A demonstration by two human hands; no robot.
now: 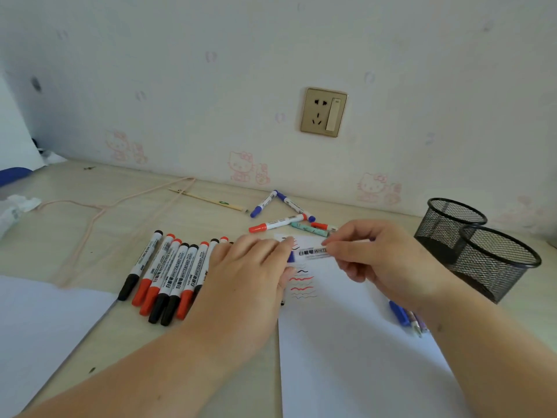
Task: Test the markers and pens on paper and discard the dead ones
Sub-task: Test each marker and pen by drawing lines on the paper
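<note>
A white whiteboard marker [312, 252] with a blue cap is held level over the white test paper [346, 342]. My right hand [373, 260] pinches its barrel. My left hand [253, 273] grips its blue cap end. Red, black and blue wavy test lines [301, 283] mark the paper below the marker. A row of several red and black markers [168, 279] lies left of my left hand. Near the wall lie blue and red markers and pens [286, 212]. Some blue and purple pens [407, 318] lie on the paper under my right wrist.
Two black mesh pen holders [482, 245] stand at the right. A pink clothes hanger [99, 212] and a wooden stick [211, 200] lie at the back left. Another white sheet [39, 327] sits at front left. Crumpled tissue [18, 206] lies far left.
</note>
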